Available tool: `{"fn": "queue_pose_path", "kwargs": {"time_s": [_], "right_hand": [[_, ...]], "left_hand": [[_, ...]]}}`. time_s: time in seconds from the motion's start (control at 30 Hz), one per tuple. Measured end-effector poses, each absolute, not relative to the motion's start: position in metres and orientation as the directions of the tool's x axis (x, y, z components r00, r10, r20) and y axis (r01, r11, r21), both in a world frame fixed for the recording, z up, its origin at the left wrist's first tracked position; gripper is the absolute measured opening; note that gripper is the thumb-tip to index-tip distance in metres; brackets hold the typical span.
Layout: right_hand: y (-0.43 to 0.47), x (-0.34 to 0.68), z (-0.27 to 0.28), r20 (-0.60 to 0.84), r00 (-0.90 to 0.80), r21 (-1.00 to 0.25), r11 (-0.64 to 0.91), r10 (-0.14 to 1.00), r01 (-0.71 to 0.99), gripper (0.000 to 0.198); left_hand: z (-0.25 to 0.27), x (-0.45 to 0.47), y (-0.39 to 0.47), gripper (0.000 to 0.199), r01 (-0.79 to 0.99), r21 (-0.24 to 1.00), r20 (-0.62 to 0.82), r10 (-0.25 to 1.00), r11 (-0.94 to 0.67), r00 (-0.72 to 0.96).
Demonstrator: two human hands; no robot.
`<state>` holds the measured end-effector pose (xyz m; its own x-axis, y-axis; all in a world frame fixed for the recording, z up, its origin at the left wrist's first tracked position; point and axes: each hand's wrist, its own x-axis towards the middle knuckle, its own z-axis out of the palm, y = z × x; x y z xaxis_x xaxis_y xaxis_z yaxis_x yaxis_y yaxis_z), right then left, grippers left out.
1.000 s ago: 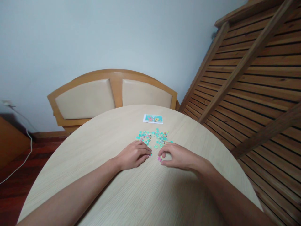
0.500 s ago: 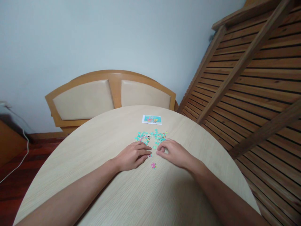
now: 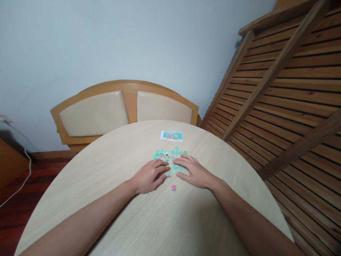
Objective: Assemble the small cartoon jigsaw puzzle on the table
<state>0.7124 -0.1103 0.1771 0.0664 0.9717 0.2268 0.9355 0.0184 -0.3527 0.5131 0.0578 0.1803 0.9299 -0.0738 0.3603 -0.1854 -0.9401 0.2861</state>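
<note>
Both hands lie flat, fingers spread, holding nothing: left hand (image 3: 149, 175) beside the puzzle pieces (image 3: 170, 156), right hand (image 3: 194, 172) covering some. One pink piece (image 3: 173, 187) sits near; I judge a careless sweep could scatter them off the desk (image 3: 106, 170).

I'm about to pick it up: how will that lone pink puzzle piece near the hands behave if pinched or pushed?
The pink puzzle piece lies flat and looks thin and tiny, so it is probably very light and would slide across the smooth table rather than roll. Lying flush, it may be fiddly to pinch. It looks stiff enough to keep its shape.
</note>
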Motion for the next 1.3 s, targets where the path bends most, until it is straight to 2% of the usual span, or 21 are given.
{"fn": "queue_pose_path", "kwargs": {"time_s": [0.1, 0.27, 0.37, 0.63, 1.0, 1.17, 1.3], "right_hand": [[-0.108, 0.716, 0.174, 0.271, 0.1, -0.357, 0.004, 0.958, 0.934, 0.049], [-0.105, 0.727, 0.162, 0.277, 0.269, -0.352, -0.163, 0.923, 0.922, 0.067], [-0.105, 0.736, 0.157, 0.268, 0.349, -0.387, -0.232, 0.898, 0.892, 0.068], [-0.108, 0.755, 0.153, 0.306, 0.466, -0.468, -0.295, 0.83, 0.833, 0.073], [-0.111, 0.757, 0.161, 0.351, 0.501, -0.473, -0.312, 0.791, 0.824, 0.056], [-0.107, 0.745, 0.159, 0.326, 0.371, -0.435, -0.211, 0.87, 0.875, 0.056], [-0.103, 0.729, 0.163, 0.262, 0.263, -0.336, -0.168, 0.929, 0.927, 0.05]], "left_hand": [[0.179, 0.514, 0.058, 0.033, -0.161, 0.279, 0.355, -0.054, -0.947, 0.933], [0.176, 0.514, 0.059, 0.038, -0.11, 0.251, 0.329, -0.022, -0.962, 0.944], [0.176, 0.513, 0.06, 0.04, -0.107, 0.237, 0.318, -0.026, -0.966, 0.948], [0.172, 0.513, 0.061, 0.037, -0.084, 0.271, 0.333, 0.012, -0.959, 0.943], [0.172, 0.514, 0.062, 0.035, -0.063, 0.277, 0.346, 0.039, -0.959, 0.937], [0.172, 0.514, 0.061, 0.036, -0.042, 0.28, 0.338, 0.058, -0.959, 0.939], [0.171, 0.514, 0.061, 0.049, -0.047, 0.241, 0.273, 0.021, -0.969, 0.962]]}}
